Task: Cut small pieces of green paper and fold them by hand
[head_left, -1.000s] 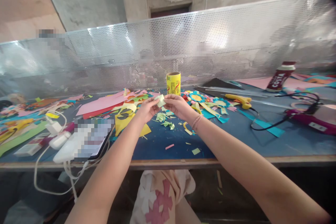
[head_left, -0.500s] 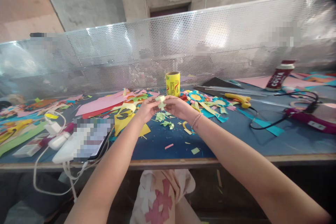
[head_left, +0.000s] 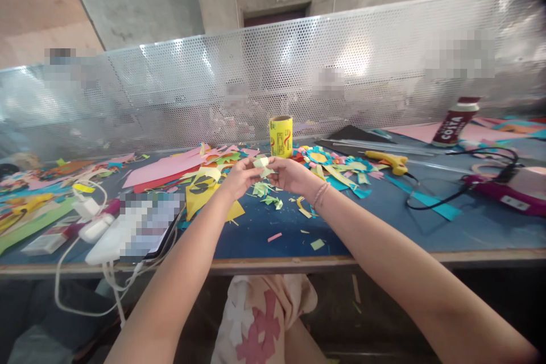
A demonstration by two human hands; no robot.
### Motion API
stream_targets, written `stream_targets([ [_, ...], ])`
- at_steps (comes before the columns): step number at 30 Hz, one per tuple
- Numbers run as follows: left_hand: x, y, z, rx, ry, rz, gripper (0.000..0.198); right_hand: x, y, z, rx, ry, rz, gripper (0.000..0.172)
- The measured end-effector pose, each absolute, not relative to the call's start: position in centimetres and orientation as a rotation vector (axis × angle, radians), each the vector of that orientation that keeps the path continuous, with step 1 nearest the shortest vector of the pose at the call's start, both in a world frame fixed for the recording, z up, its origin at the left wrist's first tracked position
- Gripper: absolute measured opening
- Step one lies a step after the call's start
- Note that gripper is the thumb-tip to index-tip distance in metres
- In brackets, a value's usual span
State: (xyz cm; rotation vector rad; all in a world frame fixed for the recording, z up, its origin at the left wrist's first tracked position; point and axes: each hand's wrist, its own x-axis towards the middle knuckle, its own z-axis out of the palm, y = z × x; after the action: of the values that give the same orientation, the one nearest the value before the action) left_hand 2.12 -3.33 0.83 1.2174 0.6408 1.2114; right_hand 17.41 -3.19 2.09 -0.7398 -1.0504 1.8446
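Observation:
Between my two hands, above the blue table, is a small pale green piece of paper. My left hand pinches it from the left with thumb and fingers. My right hand has its fingers closed on the paper's right side. Just below lie light green paper scraps on the table. A yellow paper sheet with cut-out shapes is beside my left forearm. Behind my hands stands a yellow cardboard tube.
Pink paper sheets lie left of centre. A tablet with white cables is at the front left. On the right are a yellow glue gun, a purple power strip and a dark red bottle. A perforated metal screen runs along the back.
Both hands stay in nearly the same place. The pale green paper has turned slightly between my fingers, and the fingers have shifted a little.

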Motion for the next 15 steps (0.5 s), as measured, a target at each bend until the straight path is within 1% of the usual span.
stream_targets([
  [8, 2.24, -3.52, 0.98, 1.215, 0.646, 1.210, 0.024, 17.44, -3.14, 1.88, -0.723, -1.100, 1.876, 0.014],
  [15, 2.18, -3.31, 0.86, 1.205, 0.631, 1.207, 0.022, 17.26, -3.19, 1.89, -0.719, -1.084, 1.830, 0.014],
])
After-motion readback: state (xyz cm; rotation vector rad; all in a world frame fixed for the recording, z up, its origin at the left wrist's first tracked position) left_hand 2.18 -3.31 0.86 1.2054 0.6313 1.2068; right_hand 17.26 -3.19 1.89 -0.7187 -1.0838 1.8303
